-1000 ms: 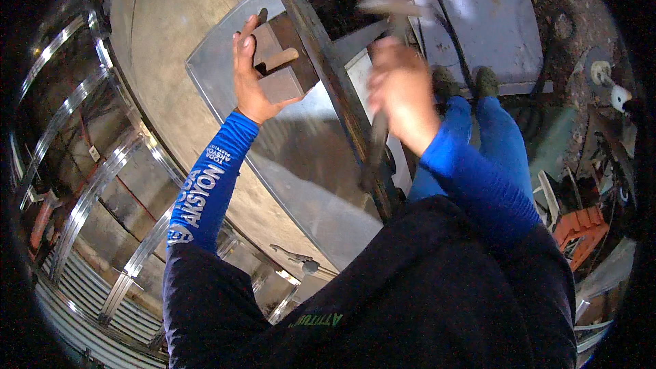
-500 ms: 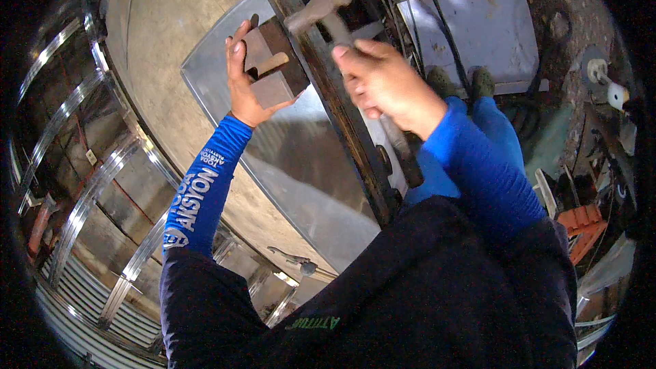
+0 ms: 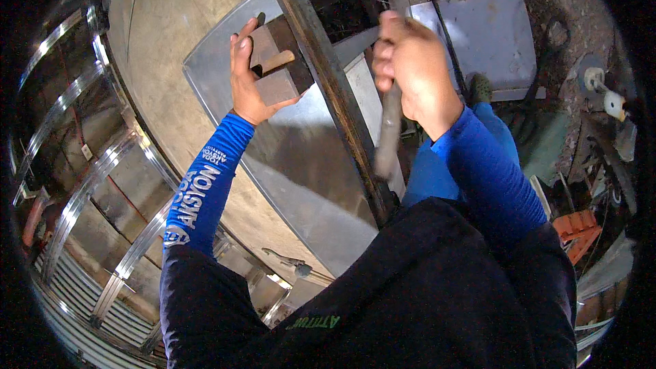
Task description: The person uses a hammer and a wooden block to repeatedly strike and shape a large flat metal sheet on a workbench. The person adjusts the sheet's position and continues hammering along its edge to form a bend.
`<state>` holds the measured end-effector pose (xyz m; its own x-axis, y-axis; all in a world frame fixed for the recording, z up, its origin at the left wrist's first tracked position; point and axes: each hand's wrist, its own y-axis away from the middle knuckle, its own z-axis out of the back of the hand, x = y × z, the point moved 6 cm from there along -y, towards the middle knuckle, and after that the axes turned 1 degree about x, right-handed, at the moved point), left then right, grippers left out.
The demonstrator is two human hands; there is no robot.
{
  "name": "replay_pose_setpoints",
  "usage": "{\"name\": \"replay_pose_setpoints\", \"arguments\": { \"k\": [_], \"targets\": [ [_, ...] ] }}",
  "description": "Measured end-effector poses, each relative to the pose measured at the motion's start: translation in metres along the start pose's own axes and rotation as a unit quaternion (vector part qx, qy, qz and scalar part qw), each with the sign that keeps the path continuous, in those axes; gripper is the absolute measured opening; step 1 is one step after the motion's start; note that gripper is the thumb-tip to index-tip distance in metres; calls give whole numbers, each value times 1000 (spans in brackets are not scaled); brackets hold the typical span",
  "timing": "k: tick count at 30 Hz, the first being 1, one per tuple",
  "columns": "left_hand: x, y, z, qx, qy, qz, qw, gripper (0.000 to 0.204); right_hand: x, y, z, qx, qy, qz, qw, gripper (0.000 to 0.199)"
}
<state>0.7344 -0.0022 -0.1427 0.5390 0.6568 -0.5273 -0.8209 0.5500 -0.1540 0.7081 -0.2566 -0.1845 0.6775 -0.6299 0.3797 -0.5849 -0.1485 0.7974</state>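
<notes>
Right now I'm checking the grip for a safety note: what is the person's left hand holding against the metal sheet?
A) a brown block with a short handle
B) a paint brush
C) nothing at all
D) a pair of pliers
A: the left hand presses a brown block against the metal sheet, while the right hand grips a hammer.

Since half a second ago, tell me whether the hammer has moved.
Yes. The hammer in the right hand has swung up and right, off the block held by the left hand and past the steel edge.

I see the block [image 3: 277, 61] on the metal sheet [image 3: 301, 164], left of the hammer [image 3: 393, 61]; a flat panel [image 3: 485, 41] lies far right.
</notes>
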Motion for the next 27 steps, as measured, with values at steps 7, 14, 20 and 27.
{"name": "replay_pose_setpoints", "arguments": {
  "k": [7, 14, 20, 27],
  "targets": [
    [-1, 5, -3, -7, 13, 14, 1000, 128, -39, 16, -23, 158, 153, -71, 973, 31],
    [-8, -4, 5, 9, 27, 10, 1000, 129, -30, 24, 72, 3, 24, -110, 994, 26],
    [-1, -7, 11, 4, 45, 36, 998, 140, -46, 32, 107, 7, 122, -182, 976, 26],
    [29, -23, 26, -114, -67, 255, 958, 116, -45, 25, 90, 7, 163, -219, 962, 28]
  ]
}}
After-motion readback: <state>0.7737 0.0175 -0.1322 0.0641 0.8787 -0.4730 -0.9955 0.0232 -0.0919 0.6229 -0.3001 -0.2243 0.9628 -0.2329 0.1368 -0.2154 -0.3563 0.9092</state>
